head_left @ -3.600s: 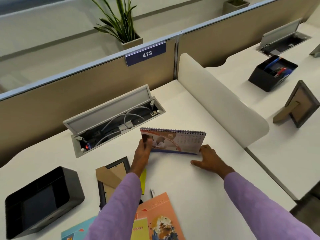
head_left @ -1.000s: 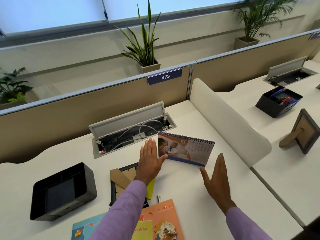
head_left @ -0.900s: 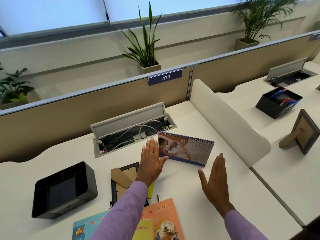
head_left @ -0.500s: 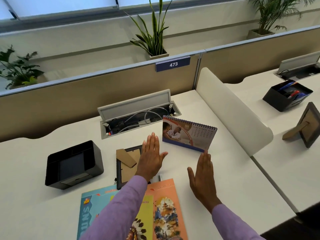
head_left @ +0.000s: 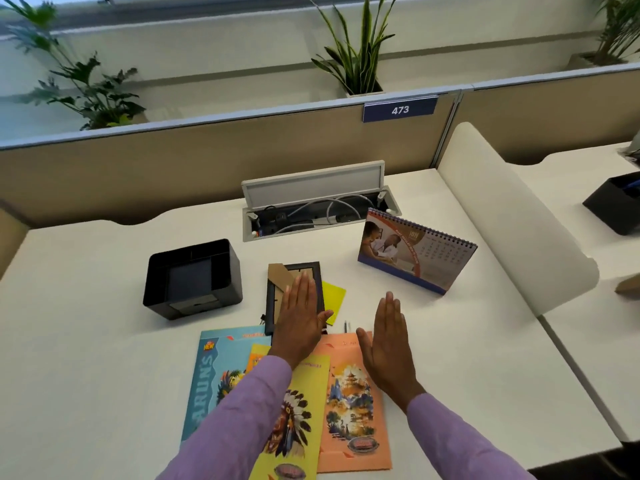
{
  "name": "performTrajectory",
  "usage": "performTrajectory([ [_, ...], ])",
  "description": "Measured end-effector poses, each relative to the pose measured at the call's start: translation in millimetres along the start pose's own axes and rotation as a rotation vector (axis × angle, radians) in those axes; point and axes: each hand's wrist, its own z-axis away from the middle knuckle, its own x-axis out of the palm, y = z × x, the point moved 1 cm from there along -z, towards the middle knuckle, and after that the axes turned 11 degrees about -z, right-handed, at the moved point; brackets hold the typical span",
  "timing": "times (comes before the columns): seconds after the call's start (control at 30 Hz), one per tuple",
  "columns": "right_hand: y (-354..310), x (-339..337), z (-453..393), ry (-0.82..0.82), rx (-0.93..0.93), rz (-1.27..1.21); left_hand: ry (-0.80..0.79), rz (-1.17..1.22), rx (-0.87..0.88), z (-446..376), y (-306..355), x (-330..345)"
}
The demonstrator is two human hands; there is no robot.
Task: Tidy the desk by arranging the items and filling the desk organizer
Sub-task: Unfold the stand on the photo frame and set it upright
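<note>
- Both hands hover flat over the white counter (head_left: 86, 341), fingers straight and together, holding nothing.
- The left hand (head_left: 301, 323) lies above the lower part of a black picture frame (head_left: 277, 292), which rests face down with its cardboard stand (head_left: 278, 277) up; whether the palm touches the frame cannot be told.
- The right hand (head_left: 389, 348) stands edge-on, thumb out to the left, over the upper right corner of an orange booklet (head_left: 349, 403).
- The black desk organizer (head_left: 192, 278) sits to the left of the frame, apart from it, with nothing visible in its compartments.
- A yellow sticky pad (head_left: 334, 299) shows just right of the frame, and a pen tip (head_left: 345, 326) pokes out between the hands.
- Three booklets overlap at the near edge: a blue booklet (head_left: 214, 372) on the left, a yellow booklet (head_left: 304, 410) in the middle, the orange one on the right.
- A spiral desk calendar (head_left: 415, 254) stands upright to the right, in front of the open cable tray (head_left: 311, 209).
- Purple sleeves (head_left: 242, 420) cover both forearms.
</note>
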Motion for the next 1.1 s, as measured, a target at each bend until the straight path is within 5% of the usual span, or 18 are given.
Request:
performTrajectory([
  [0.5, -51, 37, -14, -0.158, -0.138, -0.004, -0.024, 0.04, -0.168, 38, -49, 12],
  [0.77, -66, 49, -33, -0.261, -0.069, 0.019, 0.123, 0.53, -0.411, 21, -45, -6],
  [1.1, -72, 59, -51, -0.36, 0.004, 0.062, -0.116, 0.901, -0.735, -25, -52, -6],
])
